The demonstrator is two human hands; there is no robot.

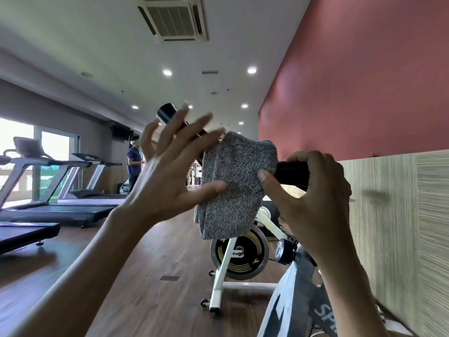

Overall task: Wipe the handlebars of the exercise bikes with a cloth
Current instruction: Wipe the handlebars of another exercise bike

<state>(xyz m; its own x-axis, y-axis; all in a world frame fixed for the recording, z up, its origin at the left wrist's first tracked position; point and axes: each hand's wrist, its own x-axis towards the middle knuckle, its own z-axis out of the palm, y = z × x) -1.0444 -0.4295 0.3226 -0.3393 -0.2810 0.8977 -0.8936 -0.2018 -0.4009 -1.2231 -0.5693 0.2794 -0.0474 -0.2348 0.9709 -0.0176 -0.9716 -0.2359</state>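
Mid-wipe, I judge: cloth (238, 181) draped over the handlebar (292, 172) — left hand (170, 171) spread beside it, right hand (313, 190) curled round the bar. Next I'd clasp the cloth — rub along.

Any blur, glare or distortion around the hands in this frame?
Head view: left hand smeared by motion blur; cloth and right hand gripping the handlebar sharper; wall panel at right streaked; windows blown out; wide-angle bends the ceiling.

Only one view here: head-worn wide-angle, looking forward down the gym, horizon tilted. Right up close to the handlebar (292, 172); treadmills (60, 210) off far left, red wall (364, 81) on the right.
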